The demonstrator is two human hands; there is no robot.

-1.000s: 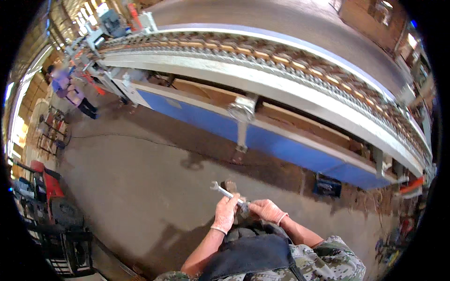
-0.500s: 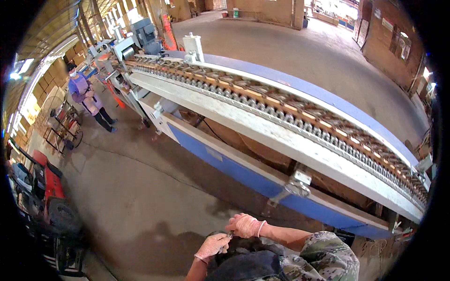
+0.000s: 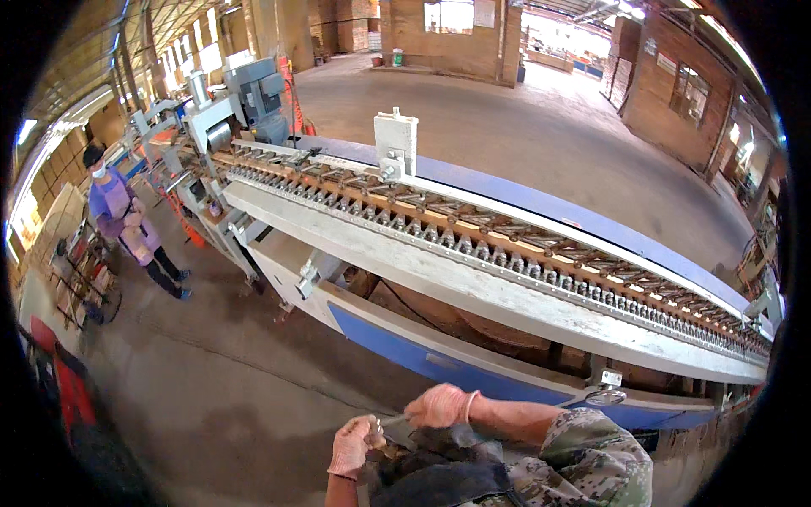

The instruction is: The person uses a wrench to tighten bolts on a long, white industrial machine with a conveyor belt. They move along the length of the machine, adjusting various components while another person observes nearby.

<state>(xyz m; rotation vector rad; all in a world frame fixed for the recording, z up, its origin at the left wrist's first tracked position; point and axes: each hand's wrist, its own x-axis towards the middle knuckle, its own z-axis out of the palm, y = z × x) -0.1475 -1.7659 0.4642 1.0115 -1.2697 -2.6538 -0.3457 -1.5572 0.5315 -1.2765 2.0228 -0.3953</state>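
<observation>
My left hand (image 3: 352, 444), in a pale knitted work glove, is closed at the bottom of the view, close to my body. To its right and slightly farther away is my right hand (image 3: 439, 406), gloved in the same way and closed too. A short, thin grey piece (image 3: 393, 420) stretches between them, an end in the fingers of each hand; its kind is too small and blurred to tell. Below the hands is a dark apron (image 3: 452, 483) over my front. A camouflage sleeve (image 3: 598, 452) covers my right upper arm.
A long blue and white machine (image 3: 473, 270) with a chain conveyor (image 3: 541, 272) runs diagonally ahead of me. A handwheel (image 3: 606, 396) sticks out from its near side. A masked person in purple (image 3: 127, 221) stands at far left, near a red vehicle (image 3: 72, 384).
My hands have moved apart, exposing more of the thin grey piece between them. The view has shifted, so the machine's handwheel sits farther right and lower.
</observation>
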